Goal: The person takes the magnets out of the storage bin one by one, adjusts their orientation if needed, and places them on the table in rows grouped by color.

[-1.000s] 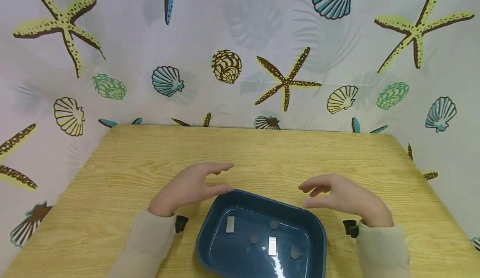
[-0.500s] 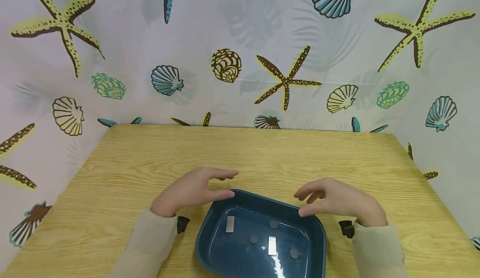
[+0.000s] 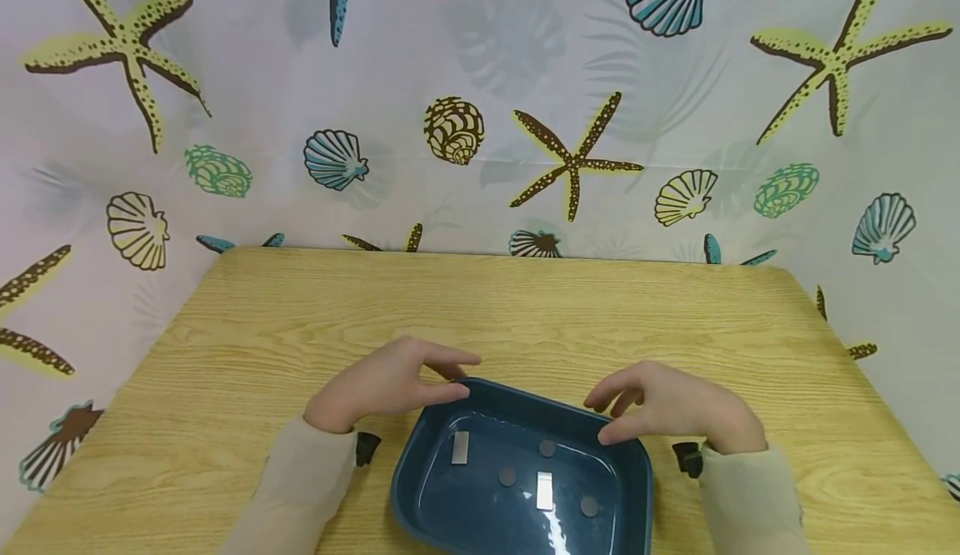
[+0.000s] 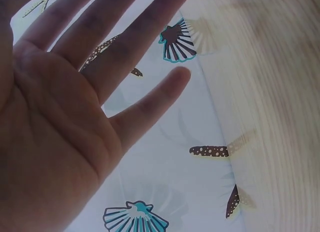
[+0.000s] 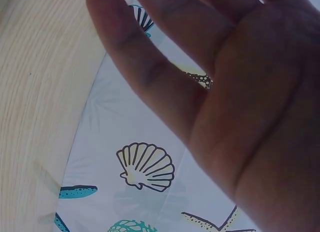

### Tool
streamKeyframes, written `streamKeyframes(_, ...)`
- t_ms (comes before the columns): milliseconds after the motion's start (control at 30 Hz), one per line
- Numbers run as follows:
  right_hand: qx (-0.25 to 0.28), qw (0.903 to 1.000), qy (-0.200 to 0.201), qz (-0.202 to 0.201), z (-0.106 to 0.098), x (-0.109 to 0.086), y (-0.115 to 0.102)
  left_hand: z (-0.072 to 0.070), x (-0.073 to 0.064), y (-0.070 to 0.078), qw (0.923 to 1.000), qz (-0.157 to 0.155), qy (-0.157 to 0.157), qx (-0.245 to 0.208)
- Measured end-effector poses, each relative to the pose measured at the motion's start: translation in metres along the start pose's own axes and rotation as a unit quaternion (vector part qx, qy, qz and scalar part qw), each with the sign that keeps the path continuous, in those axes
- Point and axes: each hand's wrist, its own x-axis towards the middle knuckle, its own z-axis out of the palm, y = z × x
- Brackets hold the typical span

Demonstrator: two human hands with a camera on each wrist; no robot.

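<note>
A dark blue rectangular tray (image 3: pixel 465 501) sits at the near middle of the wooden table, its bottom running out of the head view. Inside lie two small flat rectangular pieces, one grey (image 3: pixel 460 447) and one shining white (image 3: pixel 544 491), and three dark round discs (image 3: pixel 507 477). My left hand (image 3: pixel 386 384) is at the tray's far left corner, thumb tip right at the rim and fingers beyond it. Over the far right corner, my right hand (image 3: pixel 675 401) has its thumb above the inside and its bent fingers behind the rim. Both palms show bare in the wrist views.
The wooden table (image 3: pixel 480 313) extends beyond the tray to the back and both sides. Behind and around it hangs a white cloth (image 3: pixel 405 63) printed with starfish and shells. A small black item (image 3: pixel 688 458) sits at each wrist by the pale sleeves (image 3: pixel 300 472).
Both hands have come down and inward to the tray's far corners, the right one moving left and nearer. The tray and its pieces have stayed put.
</note>
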Motion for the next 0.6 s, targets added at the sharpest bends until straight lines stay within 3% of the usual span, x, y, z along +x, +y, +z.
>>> streamKeyframes(300,0.007,0.9999,-0.004,0.012,0.0019,-0.0001,-0.0004,-0.0013,0.0003,-0.0007,0.9999,0.001,-0.01,0.006)
streamKeyframes(600,-0.021,0.9997,-0.003,0.015,0.0019,-0.0005,-0.0029,-0.0012,0.0007,-0.0012,0.9999,-0.007,-0.009,0.0)
